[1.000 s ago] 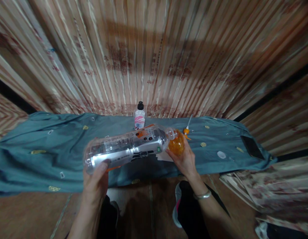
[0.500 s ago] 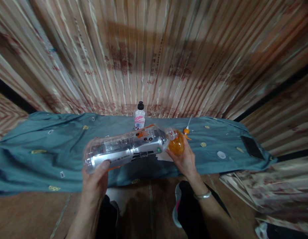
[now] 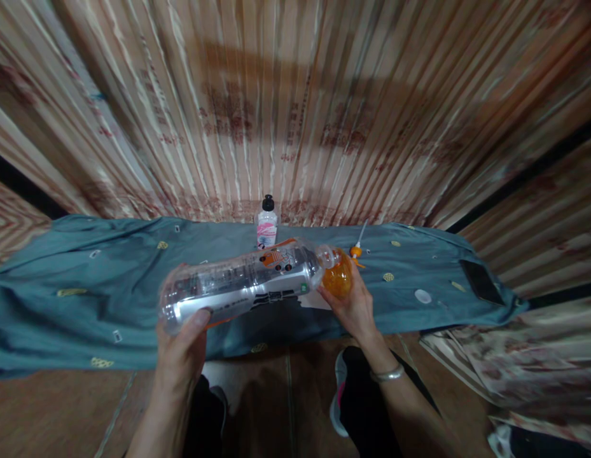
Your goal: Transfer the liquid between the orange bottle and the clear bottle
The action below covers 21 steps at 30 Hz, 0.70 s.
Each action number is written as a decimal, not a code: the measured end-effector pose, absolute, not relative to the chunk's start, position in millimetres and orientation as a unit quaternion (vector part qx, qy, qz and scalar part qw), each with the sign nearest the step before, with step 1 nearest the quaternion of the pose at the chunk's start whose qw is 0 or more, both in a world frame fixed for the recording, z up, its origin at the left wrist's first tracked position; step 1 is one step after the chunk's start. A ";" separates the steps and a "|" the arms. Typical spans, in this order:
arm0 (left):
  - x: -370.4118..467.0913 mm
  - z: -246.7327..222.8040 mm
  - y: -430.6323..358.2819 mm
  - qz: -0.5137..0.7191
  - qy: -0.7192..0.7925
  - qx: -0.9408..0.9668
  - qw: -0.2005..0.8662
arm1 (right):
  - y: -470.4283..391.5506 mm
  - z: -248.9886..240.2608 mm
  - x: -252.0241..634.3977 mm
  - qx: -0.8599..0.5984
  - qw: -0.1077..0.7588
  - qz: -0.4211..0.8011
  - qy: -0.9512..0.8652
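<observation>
A large clear plastic bottle (image 3: 247,280) with a silver, black and orange label lies nearly level across the middle of the view, its neck slightly raised to the right. My left hand (image 3: 183,340) is closed around its base, thumb on the label. In my right hand (image 3: 350,305) is a small orange bottle (image 3: 337,275), gripped from the right side. The large bottle's mouth meets the orange bottle's top; the exact contact is hard to make out. Behind the orange bottle lies an orange pump top (image 3: 356,252) with a pale tube.
On the teal patterned cloth (image 3: 104,273) stands a small clear bottle with a black cap (image 3: 267,222). A white round disc (image 3: 423,296) and a dark phone (image 3: 482,282) lie at the right. White paper (image 3: 313,300) sits below the bottles. A striped curtain (image 3: 276,114) hangs behind.
Both bottles and both hands keep almost the same pose. The whole view has shifted very slightly.
</observation>
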<state>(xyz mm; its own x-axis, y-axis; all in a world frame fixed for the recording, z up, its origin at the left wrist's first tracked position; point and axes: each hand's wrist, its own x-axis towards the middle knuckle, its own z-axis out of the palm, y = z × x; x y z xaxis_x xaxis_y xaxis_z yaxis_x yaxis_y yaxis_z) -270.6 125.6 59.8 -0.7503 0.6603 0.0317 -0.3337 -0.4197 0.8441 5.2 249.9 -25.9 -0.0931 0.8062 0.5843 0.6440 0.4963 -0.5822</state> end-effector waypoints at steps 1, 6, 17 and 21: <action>-270.8 59.3 125.8 0.822 0.447 0.184 0.302 | 249.7 -25.4 5.1 -0.494 0.459 0.088 -0.733; -271.8 57.8 126.1 0.821 0.450 0.186 0.296 | 249.2 -23.8 5.1 -0.503 0.450 0.091 -0.732; -272.0 57.9 124.6 0.816 0.457 0.197 0.296 | 249.4 -24.7 5.6 -0.503 0.450 0.081 -0.734; -272.6 59.6 124.1 0.814 0.461 0.192 0.297 | 249.4 -25.8 5.6 -0.496 0.456 0.074 -0.735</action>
<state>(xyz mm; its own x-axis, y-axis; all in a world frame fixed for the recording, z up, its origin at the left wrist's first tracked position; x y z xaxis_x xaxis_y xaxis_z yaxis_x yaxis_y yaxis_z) -272.6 124.1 59.6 -0.7496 0.6608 0.0393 -0.3066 -0.3991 0.8641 5.6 249.4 -25.8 -0.0924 0.7967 0.5972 0.6608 0.4978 -0.5618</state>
